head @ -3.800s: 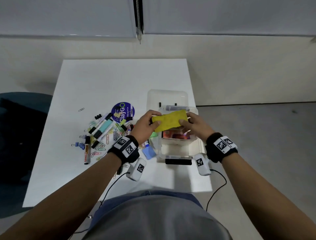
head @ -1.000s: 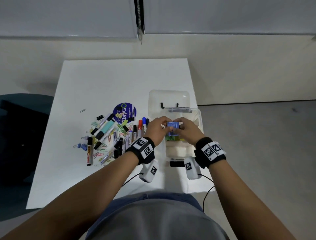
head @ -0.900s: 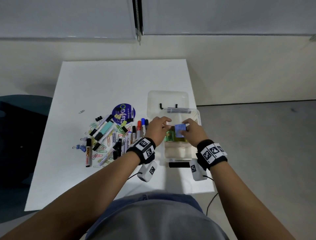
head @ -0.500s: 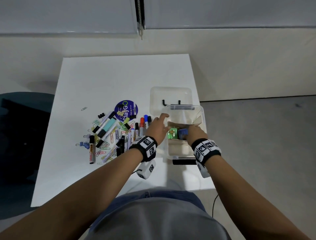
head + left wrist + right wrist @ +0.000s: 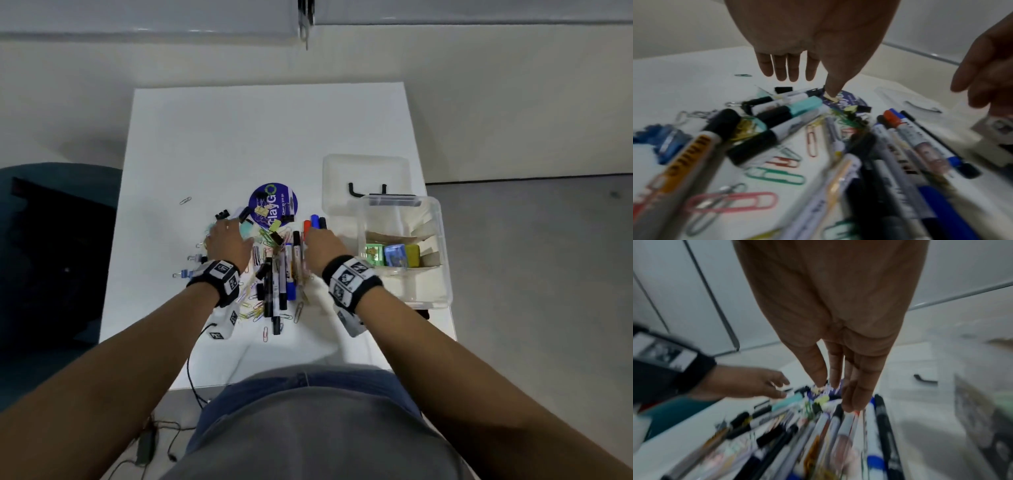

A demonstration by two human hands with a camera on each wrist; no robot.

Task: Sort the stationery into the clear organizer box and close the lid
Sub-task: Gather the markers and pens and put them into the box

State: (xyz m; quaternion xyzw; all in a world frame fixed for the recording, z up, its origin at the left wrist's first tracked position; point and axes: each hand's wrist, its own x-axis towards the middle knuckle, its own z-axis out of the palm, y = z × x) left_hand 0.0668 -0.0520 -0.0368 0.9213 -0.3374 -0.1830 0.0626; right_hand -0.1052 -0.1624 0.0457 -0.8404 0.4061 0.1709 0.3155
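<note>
The clear organizer box (image 5: 442, 274) stands at the table's right edge with green, blue and yellow note pads (image 5: 394, 254) inside. Its lid (image 5: 366, 171) lies flat behind it. A heap of markers, pens and paper clips (image 5: 274, 274) spreads left of the box. My left hand (image 5: 226, 240) hovers over the heap's left side, fingers straight and spread (image 5: 789, 71), holding nothing. My right hand (image 5: 320, 245) hangs over the markers (image 5: 859, 426) next to the box, fingers straight and pointing down (image 5: 851, 386), empty.
A round purple sticker (image 5: 273, 205) lies behind the heap. One stray paper clip (image 5: 185, 200) sits further left. The white table (image 5: 260, 137) ends just right of the box. A dark chair (image 5: 51, 246) stands to the left, and cables hang from the wrist units.
Both hands have left the box and moved left over the stationery heap. The blue note pad that the right hand held now stands in the box between the green and yellow pads.
</note>
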